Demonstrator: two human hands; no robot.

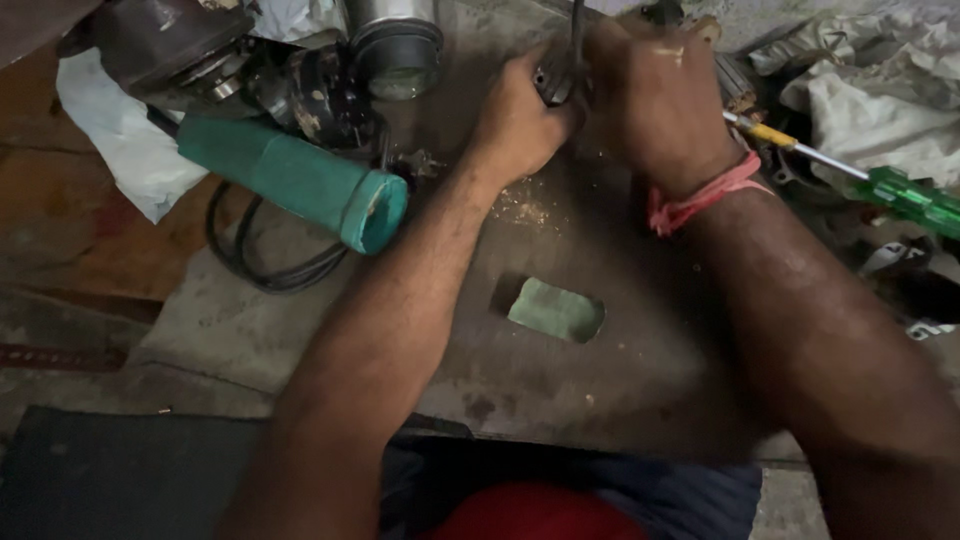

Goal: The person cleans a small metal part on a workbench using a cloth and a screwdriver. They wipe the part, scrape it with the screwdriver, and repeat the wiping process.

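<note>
Hands meet at top centre: left hand (520,120) and right hand (655,100) both closed around a black cable fitting (558,80), green grinder body (295,180) lying left.

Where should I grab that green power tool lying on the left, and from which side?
Probably around the green barrel, the long bare part. It lies slanted with its flat end pointing toward you, so come from above, fingers across it. The dark head is crowded by metal parts, and the black cord loops below.
</note>
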